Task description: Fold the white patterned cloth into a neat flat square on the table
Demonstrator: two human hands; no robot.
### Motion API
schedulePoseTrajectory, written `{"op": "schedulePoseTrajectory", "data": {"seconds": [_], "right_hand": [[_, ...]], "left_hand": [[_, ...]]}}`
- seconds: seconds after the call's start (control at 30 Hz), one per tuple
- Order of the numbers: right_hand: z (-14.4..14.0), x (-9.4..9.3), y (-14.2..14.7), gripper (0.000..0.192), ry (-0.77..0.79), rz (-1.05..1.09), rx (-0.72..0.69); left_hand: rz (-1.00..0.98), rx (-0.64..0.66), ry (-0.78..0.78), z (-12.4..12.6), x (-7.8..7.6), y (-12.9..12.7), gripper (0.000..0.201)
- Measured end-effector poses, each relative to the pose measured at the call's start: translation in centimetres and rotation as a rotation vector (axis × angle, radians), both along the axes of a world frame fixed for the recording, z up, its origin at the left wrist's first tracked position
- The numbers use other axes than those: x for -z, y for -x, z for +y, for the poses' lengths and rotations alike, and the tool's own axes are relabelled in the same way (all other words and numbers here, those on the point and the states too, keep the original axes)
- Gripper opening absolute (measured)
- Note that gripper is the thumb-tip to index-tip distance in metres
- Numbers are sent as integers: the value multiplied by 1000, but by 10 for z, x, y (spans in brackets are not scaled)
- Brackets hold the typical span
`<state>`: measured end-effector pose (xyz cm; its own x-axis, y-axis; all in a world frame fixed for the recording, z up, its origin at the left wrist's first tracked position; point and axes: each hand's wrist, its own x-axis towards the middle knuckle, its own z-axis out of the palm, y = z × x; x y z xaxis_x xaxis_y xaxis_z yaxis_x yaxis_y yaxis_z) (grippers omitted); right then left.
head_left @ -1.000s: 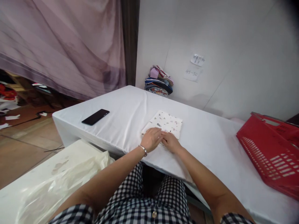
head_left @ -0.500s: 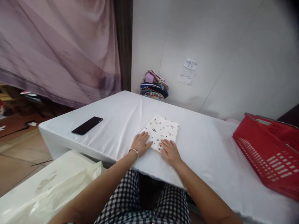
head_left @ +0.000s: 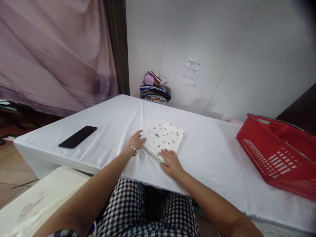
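A folded white cloth point(head_left: 165, 135) with a small scattered print lies on the white-covered table in front of me. Its layers show along the near left edge. My left hand point(head_left: 137, 140), with a bracelet at the wrist, is at the cloth's left edge, thumb and forefinger apart; its other fingers are partly hidden. Across the near right corner rests my right hand point(head_left: 172, 162), fingers stretched out over the top of the cloth.
A black phone point(head_left: 78, 136) lies to the left on the table point(head_left: 209, 154). At the right stands a red plastic basket point(head_left: 274, 151). Folded clothes are stacked point(head_left: 155, 89) by the wall beyond the far edge. A pale surface point(head_left: 46, 187) sits low at the left.
My left hand has slid off the top of the cloth to its left edge. The right hand stays on the near part. The view has shifted slightly to the right.
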<state>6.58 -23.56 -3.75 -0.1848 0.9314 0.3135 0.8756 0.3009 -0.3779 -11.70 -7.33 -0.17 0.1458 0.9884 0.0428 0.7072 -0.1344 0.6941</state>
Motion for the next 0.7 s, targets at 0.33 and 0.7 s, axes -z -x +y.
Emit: {"op": "schedulePoseTrajectory", "data": {"seconds": [0.33,0.7], "right_hand": [[12,-19,65,63,107,68,-187],[42,-27,-39,26,-47,59,18]], "left_hand": [[262,161,-424,-1,-3,-7,43],[380,384,-366,-50,30,-12,47]]}}
